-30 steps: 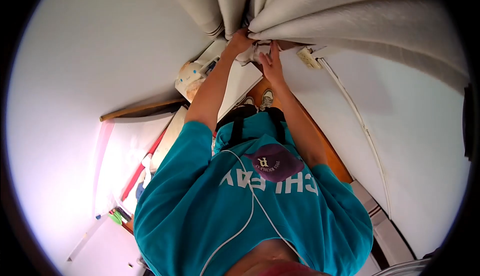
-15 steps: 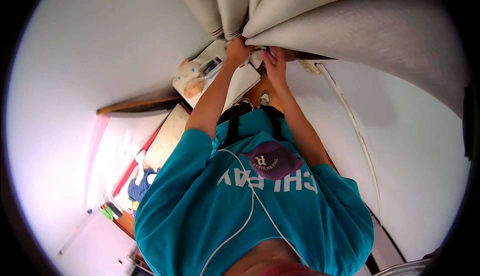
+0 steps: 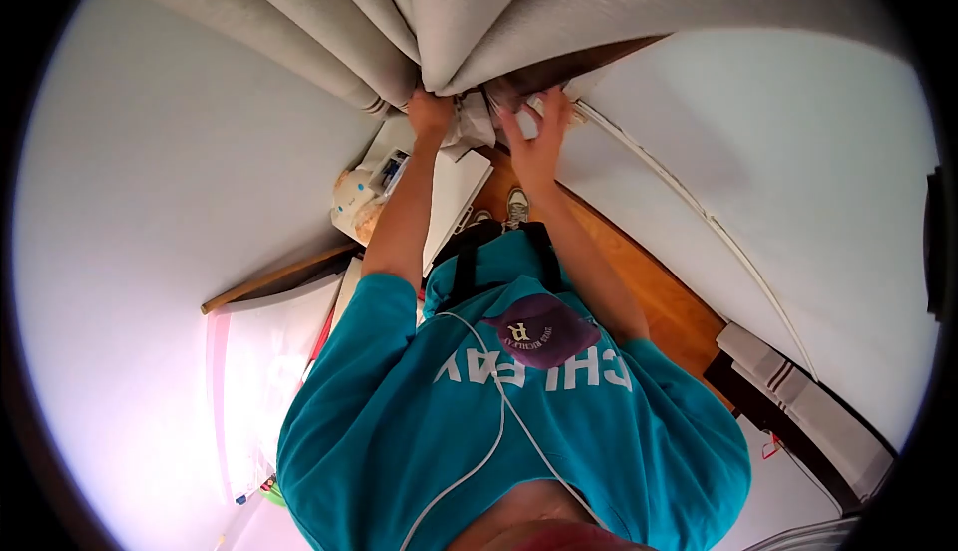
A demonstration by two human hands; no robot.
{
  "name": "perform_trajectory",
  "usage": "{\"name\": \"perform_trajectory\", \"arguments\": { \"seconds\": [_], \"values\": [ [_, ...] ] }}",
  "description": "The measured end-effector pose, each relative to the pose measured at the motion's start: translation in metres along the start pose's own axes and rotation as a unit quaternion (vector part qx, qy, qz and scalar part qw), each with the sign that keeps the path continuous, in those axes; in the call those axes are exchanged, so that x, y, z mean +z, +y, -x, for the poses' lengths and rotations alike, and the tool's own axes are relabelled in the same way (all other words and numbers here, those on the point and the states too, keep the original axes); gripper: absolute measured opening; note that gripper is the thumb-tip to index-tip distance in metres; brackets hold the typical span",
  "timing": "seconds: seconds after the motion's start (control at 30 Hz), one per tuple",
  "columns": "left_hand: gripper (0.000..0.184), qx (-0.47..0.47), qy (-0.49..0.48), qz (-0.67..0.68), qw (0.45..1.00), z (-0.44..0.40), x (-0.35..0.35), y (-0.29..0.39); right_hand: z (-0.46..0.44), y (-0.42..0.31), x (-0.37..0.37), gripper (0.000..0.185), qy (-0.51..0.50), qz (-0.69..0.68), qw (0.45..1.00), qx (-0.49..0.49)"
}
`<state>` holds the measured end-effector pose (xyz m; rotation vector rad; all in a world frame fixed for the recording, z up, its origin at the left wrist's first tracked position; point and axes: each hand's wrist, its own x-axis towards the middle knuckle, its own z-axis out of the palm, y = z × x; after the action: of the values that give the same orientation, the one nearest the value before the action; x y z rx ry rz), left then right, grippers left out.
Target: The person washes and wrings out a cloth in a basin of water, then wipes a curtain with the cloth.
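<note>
A beige curtain (image 3: 464, 17) hangs in thick folds across the top of the head view, gathered to a point. My left hand (image 3: 431, 114) is closed around the gathered folds, its fingertips partly hidden by the cloth. To its right, my right hand (image 3: 537, 142) is raised with thumb and fingers spread. Its fingertips are near a whitish piece by the wall, and I cannot make out whether they touch it. Between the hands hangs a crumpled pale cloth (image 3: 471, 124).
Below my left hand is a white cabinet (image 3: 454, 197) bearing a white plush toy (image 3: 349, 197) and a small device with a screen (image 3: 389, 170). A white cable conduit (image 3: 689, 197) runs along the right wall. Wooden floor (image 3: 639, 262) shows beside my feet.
The view has turned, showing more floor at the right. The curtain folds now spread further left. My right hand's fingers have opened wider, and my left hand keeps hold of the curtain.
</note>
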<state>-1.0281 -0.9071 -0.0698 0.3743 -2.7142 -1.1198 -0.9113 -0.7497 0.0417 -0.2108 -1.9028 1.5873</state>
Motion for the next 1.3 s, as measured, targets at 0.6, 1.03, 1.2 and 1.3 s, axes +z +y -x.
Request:
{"name": "perform_trajectory", "arguments": {
  "seconds": [0.6, 1.03, 1.2, 1.3],
  "values": [
    [0.041, 0.221, -0.142, 0.002, 0.965, 0.047, 0.013, 0.014, 0.001, 0.016, 0.000, 0.032, -0.045, -0.010, 0.998, 0.034],
    [0.069, 0.118, -0.306, -0.004, 0.945, 0.095, 0.007, -0.007, 0.049, 0.015, -0.087, 0.022, 0.019, 0.006, 0.984, 0.178],
    [0.086, -0.063, -0.387, 0.183, 0.902, 0.141, 0.020, 0.013, 0.107, 0.030, -0.119, 0.023, 0.033, -0.020, 0.967, 0.251],
    [0.094, -0.321, -0.466, 0.299, 0.768, 0.186, 0.050, 0.013, 0.138, 0.034, -0.150, 0.023, 0.052, 0.000, 0.964, 0.261]
  ]
}}
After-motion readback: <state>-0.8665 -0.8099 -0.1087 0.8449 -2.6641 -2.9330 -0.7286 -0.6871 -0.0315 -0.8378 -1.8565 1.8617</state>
